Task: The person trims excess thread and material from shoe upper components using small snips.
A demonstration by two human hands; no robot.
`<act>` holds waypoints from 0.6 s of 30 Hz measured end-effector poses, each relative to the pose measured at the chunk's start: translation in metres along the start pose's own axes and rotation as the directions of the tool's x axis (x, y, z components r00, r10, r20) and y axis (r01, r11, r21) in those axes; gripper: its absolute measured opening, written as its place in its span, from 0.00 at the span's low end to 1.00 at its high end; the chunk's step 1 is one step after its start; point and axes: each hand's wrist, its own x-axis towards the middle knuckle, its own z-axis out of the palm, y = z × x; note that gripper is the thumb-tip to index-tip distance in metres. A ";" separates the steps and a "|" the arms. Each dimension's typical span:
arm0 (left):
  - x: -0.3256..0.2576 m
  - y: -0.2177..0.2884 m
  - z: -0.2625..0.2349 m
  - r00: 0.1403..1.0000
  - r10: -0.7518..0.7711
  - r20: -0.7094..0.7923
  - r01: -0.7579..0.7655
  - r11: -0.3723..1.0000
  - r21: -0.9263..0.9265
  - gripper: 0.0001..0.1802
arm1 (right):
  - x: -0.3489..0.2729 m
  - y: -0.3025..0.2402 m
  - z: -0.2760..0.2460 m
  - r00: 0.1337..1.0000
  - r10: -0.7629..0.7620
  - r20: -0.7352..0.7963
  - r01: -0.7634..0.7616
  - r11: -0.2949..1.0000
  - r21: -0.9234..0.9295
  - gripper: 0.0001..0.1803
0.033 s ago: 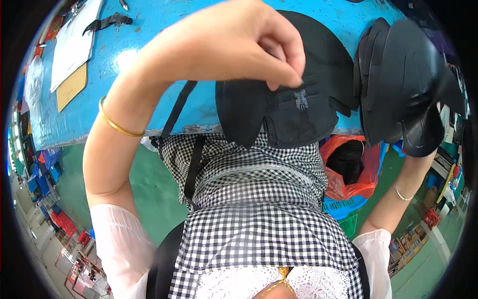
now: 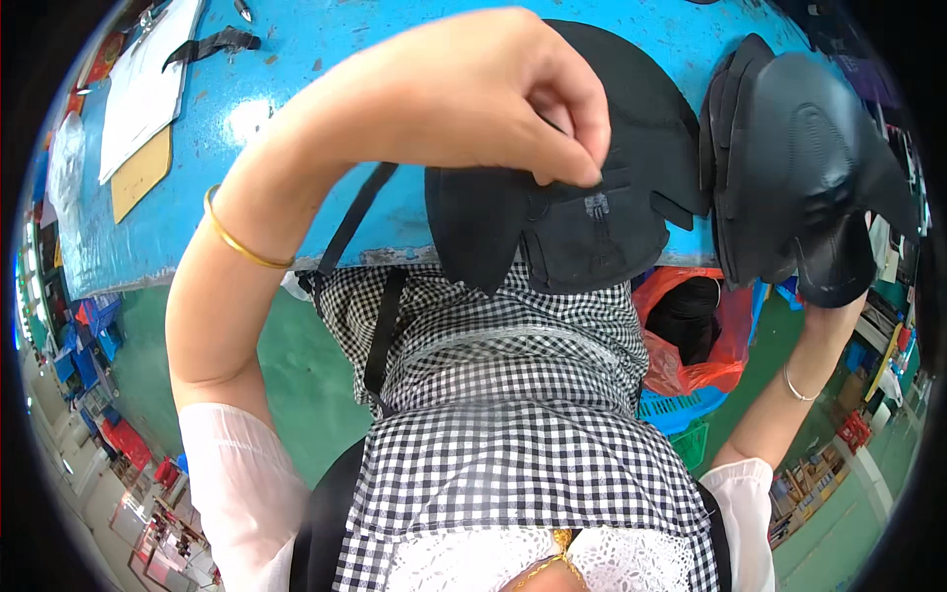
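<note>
My left hand (image 2: 513, 99) hangs over a stack of flat black shaped pieces (image 2: 631, 232) at the table's near edge. Its thumb and fingers are pinched together; whatever is between them is too small or hidden to make out. The top flat piece has notches and a pale grey mark. At the right, my right hand (image 2: 835, 318) comes up from below, mostly hidden behind a curved black padded piece (image 2: 804, 133) with an oval of stitching. It holds that piece tilted up, beside more layered black pieces (image 2: 732, 187).
On the blue table (image 2: 326, 79) lie white papers (image 2: 148, 84), a tan board (image 2: 141, 187), a black strip (image 2: 212, 44) and a pen (image 2: 243, 10). A black strap (image 2: 355, 217) crosses the near edge. Below stands a blue basket (image 2: 681, 409) with a red plastic bag (image 2: 725, 365) holding something black.
My left hand has shifted slightly right and down, still pinched. The curved black piece at my right hand has turned, so its stitched oval face now shows more.
</note>
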 end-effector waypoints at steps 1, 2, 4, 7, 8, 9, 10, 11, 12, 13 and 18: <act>0.006 0.000 0.005 1.000 -0.001 0.026 0.000 0.999 0.032 0.06 | -0.011 0.007 0.015 0.956 -0.238 -0.171 0.186 0.944 -0.273 0.23; 0.010 0.000 0.009 0.999 -0.005 0.048 0.002 0.998 0.064 0.06 | -0.005 -0.004 0.047 0.914 -0.190 -0.358 0.096 0.960 -0.263 0.20; 0.016 0.001 0.014 0.999 0.002 0.042 -0.006 0.995 0.103 0.07 | -0.007 -0.011 -0.002 0.978 -0.199 -0.068 0.193 0.977 -0.085 0.17; 0.020 -0.005 0.018 1.000 0.018 0.018 -0.021 0.977 0.211 0.07 | -0.028 -0.013 0.046 0.957 -0.285 0.049 0.286 0.958 -0.012 0.13; 0.024 -0.007 0.019 0.999 0.040 -0.002 -0.038 0.961 0.274 0.07 | -0.034 -0.012 0.059 0.958 -0.285 0.037 0.286 0.958 -0.015 0.13; 0.027 -0.009 0.020 0.999 0.044 0.009 -0.045 0.960 0.275 0.07 | -0.039 -0.010 0.075 0.950 -0.270 0.159 0.285 0.955 -0.080 0.12; 0.027 -0.011 0.021 0.997 0.081 -0.011 -0.073 0.940 0.332 0.08 | -0.043 -0.006 0.094 0.927 -0.241 0.286 0.289 0.947 -0.137 0.12; 0.024 -0.014 0.022 0.994 0.105 -0.044 -0.080 0.916 0.393 0.10 | -0.046 0.008 0.115 0.911 -0.250 0.329 0.348 0.894 -0.283 0.12; 0.025 -0.013 0.023 0.994 0.105 -0.036 -0.083 0.916 0.393 0.10 | -0.053 0.014 0.131 0.901 -0.255 0.352 0.399 0.807 -0.436 0.12; 0.026 -0.011 0.025 0.989 0.135 -0.053 -0.096 0.884 0.458 0.12 | -0.048 0.017 0.142 0.810 -0.221 0.543 0.518 0.703 -0.488 0.12; 0.021 -0.006 0.017 0.966 0.211 -0.149 -0.040 0.691 0.721 0.16 | -0.023 0.036 0.194 0.468 -0.149 0.871 0.853 0.335 -0.401 0.09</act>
